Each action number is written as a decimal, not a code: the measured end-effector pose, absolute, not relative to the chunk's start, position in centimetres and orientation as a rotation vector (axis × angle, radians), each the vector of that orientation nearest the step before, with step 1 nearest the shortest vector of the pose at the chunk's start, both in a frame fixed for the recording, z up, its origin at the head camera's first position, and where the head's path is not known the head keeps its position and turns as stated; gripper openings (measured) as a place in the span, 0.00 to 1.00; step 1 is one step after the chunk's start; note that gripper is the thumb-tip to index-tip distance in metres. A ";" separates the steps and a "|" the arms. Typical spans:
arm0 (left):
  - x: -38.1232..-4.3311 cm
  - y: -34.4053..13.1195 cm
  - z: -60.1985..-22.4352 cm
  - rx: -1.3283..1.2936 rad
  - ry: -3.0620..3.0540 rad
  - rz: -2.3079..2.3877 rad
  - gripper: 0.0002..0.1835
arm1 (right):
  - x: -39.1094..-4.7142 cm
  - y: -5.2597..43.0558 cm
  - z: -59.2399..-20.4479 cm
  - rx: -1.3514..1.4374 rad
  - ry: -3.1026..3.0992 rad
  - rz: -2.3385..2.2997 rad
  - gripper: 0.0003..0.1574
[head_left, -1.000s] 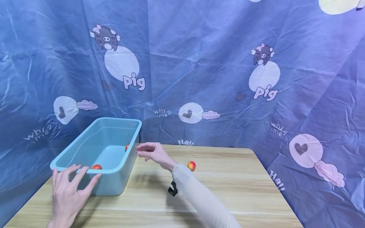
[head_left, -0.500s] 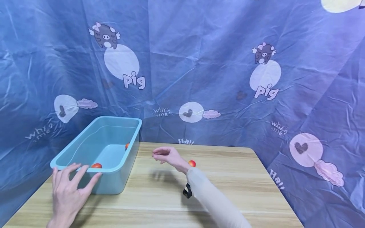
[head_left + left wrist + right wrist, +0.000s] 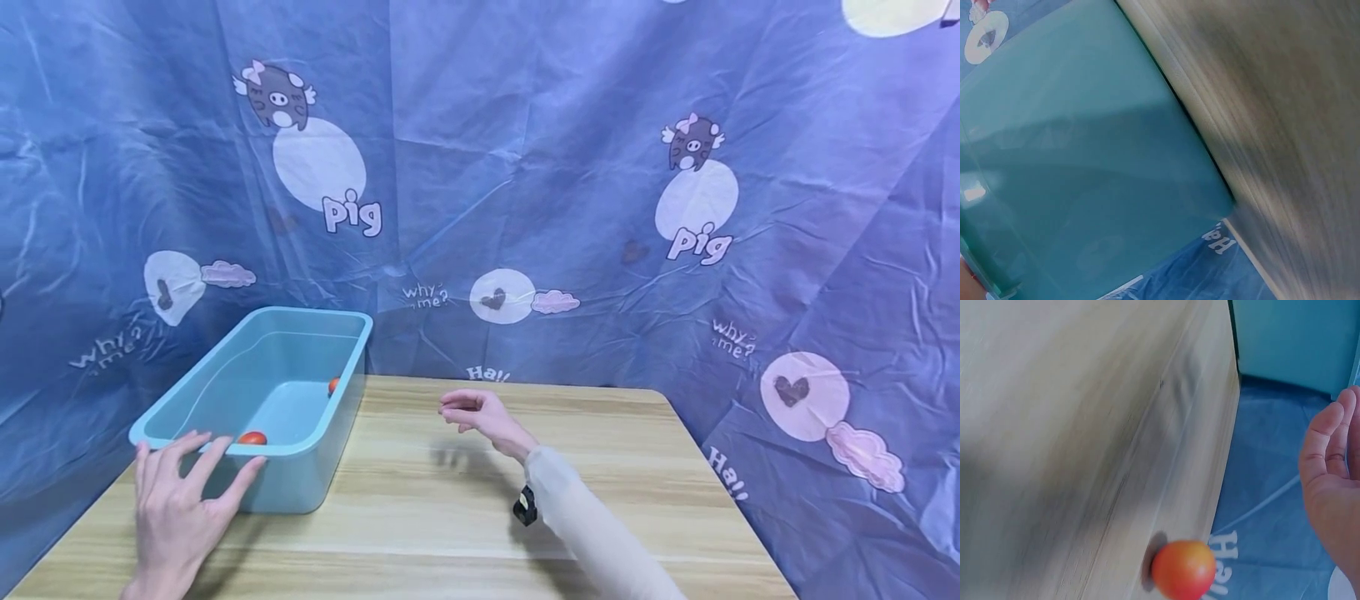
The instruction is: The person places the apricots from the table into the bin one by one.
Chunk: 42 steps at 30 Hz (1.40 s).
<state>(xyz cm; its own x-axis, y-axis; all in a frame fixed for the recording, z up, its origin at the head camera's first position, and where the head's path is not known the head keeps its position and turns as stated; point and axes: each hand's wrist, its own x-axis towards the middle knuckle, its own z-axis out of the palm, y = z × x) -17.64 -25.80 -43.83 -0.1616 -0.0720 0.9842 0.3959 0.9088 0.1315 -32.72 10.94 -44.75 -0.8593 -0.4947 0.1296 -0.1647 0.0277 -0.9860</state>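
Observation:
A light-blue plastic bin point(image 3: 352, 367) stands at the left of the table. Over its near rim hook the fingertips of my left hand point(image 3: 176, 508), with the thumb at the lip's outer side. Two red-orange round fruits lie inside: one fruit point(image 3: 252, 438) by the near wall, another fruit point(image 3: 333, 386) half hidden by the right wall. My right hand point(image 3: 483, 415) hovers above the table, right of the bin, fingers loosely bent and holding nothing. A round red-and-yellow fruit point(image 3: 1184, 570) rests on the table in the right wrist view; in the head view, the right arm hides it.
The wooden table point(image 3: 420, 533) ends at a blue printed cloth point(image 3: 480, 167) that hangs behind and at both sides. A black wrist device point(image 3: 525, 506) sits below the right sleeve. The bin's outer wall point(image 3: 1085, 156) fills much of the left wrist view.
My right hand has moved right, away from the bin's side, and its arm now covers the fruit on the table. The left hand and the bin have stayed in place.

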 end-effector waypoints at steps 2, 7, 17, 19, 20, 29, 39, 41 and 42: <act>-17.6 -25.9 -43.9 -0.249 -1.695 -0.418 0.34 | -32.8 11.6 -44.8 -0.665 2.067 -1.924 0.24; -17.6 -25.8 -44.0 -0.241 -1.695 -0.419 0.33 | -33.5 13.5 -45.1 -0.610 2.097 -1.995 0.24; -17.7 -25.7 -44.0 -0.244 -1.674 -0.423 0.33 | -34.4 17.1 -45.7 -0.488 2.066 -2.085 0.29; -17.7 -25.7 -44.0 -0.244 -1.672 -0.423 0.33 | -34.5 17.7 -45.9 -0.483 2.069 -2.084 0.29; -17.7 -25.7 -44.0 -0.243 -1.673 -0.423 0.33 | -34.6 18.0 -46.0 -0.485 2.065 -2.080 0.29; -17.6 -25.8 -44.1 -0.239 -1.686 -0.422 0.33 | -35.0 20.2 -47.0 -0.364 1.929 -2.132 0.34; -17.8 -25.7 -44.0 -0.244 -1.667 -0.416 0.33 | -35.3 21.6 -48.3 -0.355 1.998 -1.951 0.35; -17.8 -25.7 -44.1 -0.242 -1.670 -0.417 0.33 | -35.4 21.6 -48.7 -0.334 1.997 -1.913 0.34; -17.8 -25.7 -44.1 -0.241 -1.671 -0.417 0.33 | -35.4 21.5 -48.8 -0.328 2.002 -1.895 0.34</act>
<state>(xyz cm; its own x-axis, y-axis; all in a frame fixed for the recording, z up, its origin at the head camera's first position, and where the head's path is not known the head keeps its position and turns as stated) -17.75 -25.74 -44.07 -0.1446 -0.0811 0.9862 0.3920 0.9104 0.1323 -35.43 21.53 -48.85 -0.9068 -0.4089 -0.1023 0.0797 0.0720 -0.9942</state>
